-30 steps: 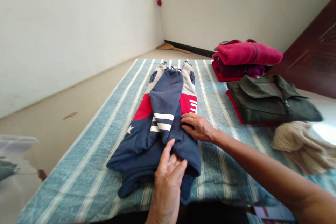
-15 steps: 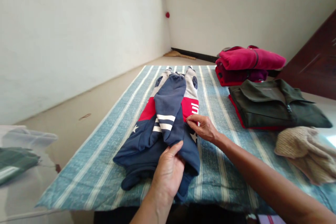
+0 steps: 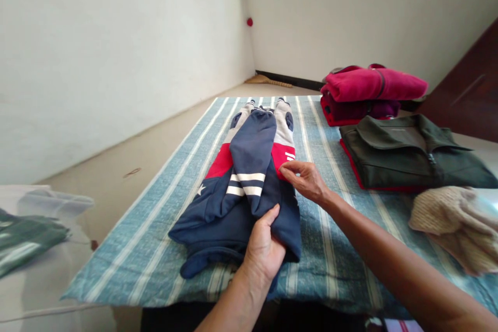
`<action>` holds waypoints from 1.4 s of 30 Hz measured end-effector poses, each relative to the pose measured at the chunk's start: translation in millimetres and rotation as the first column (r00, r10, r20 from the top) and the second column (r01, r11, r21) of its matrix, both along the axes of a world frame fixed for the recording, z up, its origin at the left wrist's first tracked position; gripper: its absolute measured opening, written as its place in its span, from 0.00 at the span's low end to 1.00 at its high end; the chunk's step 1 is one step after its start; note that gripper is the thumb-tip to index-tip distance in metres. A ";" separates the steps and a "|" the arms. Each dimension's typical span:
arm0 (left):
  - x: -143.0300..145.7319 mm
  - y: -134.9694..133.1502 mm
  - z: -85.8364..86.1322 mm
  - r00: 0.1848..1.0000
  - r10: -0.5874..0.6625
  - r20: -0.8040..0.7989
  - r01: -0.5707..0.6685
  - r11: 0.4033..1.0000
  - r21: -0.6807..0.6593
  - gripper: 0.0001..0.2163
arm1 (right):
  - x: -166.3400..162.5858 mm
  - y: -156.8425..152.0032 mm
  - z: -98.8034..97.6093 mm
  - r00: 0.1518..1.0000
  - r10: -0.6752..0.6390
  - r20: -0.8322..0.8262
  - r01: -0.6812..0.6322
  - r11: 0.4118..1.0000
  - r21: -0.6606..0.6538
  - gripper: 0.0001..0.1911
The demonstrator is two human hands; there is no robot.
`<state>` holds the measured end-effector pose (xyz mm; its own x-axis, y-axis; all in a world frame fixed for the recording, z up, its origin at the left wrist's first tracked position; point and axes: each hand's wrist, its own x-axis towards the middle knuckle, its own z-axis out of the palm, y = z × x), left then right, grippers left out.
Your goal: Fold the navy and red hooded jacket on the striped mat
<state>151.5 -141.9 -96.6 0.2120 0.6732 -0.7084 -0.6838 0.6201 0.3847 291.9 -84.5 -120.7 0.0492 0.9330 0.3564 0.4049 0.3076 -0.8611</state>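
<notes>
A soft knit hoodie (image 3: 249, 181), navy with a red band, grey upper panel, white stripes and small white stars, lies lengthwise on a blue-and-white striped cloth (image 3: 322, 249) that covers the table. Its sleeves are folded inward over the body, so the bundle is long and narrow and runs from 6 toward 12 o'clock.

The left hand (image 3: 264, 249) comes up from 6 o'clock on a bare forearm, palm down, the thumb raised along the navy fabric. Its fingers curl around the near right corner of the hoodie and grip the thick folded edge there.

The right hand (image 3: 307, 181) reaches in from 4 o'clock with the arm stretched across the cloth. Its fingers (image 3: 290, 168) are drawn together in a pinch on the hoodie's right edge, right where the red band meets the navy. The garment thus lies at 9 o'clock of this hand and at 12 o'clock of the left one.

At 2 o'clock on the cloth sits a folded dark green jacket (image 3: 408, 155) with a zip, smooth and flat. Beyond it is a stack of fuzzy magenta fleece (image 3: 373, 85), and at 3 o'clock a crumpled beige knit (image 3: 451, 223).
</notes>
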 end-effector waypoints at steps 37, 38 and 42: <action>5.2 -6.2 -21.6 0.983 -0.037 -0.177 0.051 0.996 0.072 0.11 | -61.7 62.2 47.1 0.188 0.290 0.938 -0.529 0.835 -0.152 0.18; 5.6 -6.5 -21.5 0.983 -0.036 -0.182 0.051 0.996 0.079 0.11 | -61.4 60.9 47.1 0.187 0.292 0.938 -0.533 0.832 -0.153 0.17; 6.4 -9.2 -15.4 0.986 -0.052 -0.157 0.070 0.991 0.117 0.10 | -58.2 60.2 48.0 0.198 0.272 0.942 -0.554 0.824 -0.121 0.13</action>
<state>157.9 -151.1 -112.0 0.1506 0.7455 -0.6492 -0.5733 0.6009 0.5570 233.7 -24.3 -72.7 -0.7951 0.6047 0.0450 0.6064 0.7918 0.0733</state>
